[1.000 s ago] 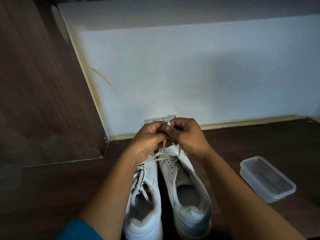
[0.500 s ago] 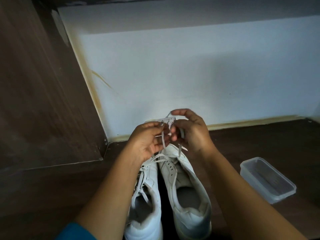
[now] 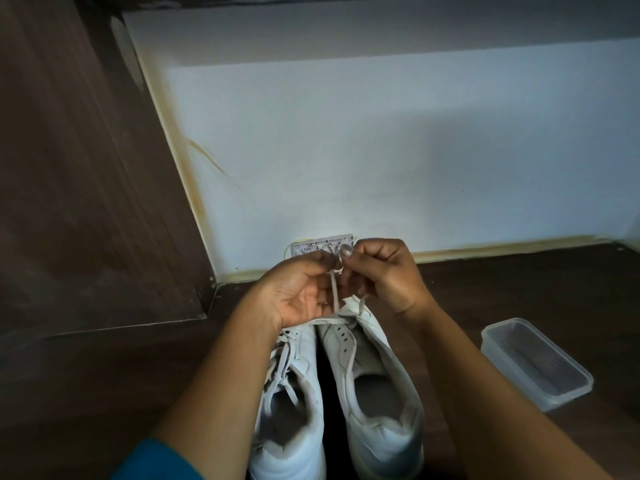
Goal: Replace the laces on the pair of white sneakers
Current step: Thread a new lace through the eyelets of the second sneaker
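Observation:
Two white sneakers stand side by side on the dark wooden floor, heels toward me. The left sneaker (image 3: 294,407) has laces through its eyelets. The right sneaker (image 3: 377,393) shows bare eyelets along one side. A white lace (image 3: 334,292) rises from the right sneaker's toe end. My left hand (image 3: 298,292), palm up, pinches the lace from the left. My right hand (image 3: 384,271) pinches the lace's top end between thumb and fingertips. Both hands hover above the sneakers' toes and hide them.
A clear plastic container (image 3: 535,363) lies on the floor to the right of the sneakers. A white patterned card (image 3: 311,247) leans at the base of the white wall, just behind my hands. A dark wooden panel (image 3: 86,168) stands at the left.
My hands first lifted the lace a little, then my left palm turned upward. The right hand's fingers have curled tighter around the lace end. The sneakers have not moved.

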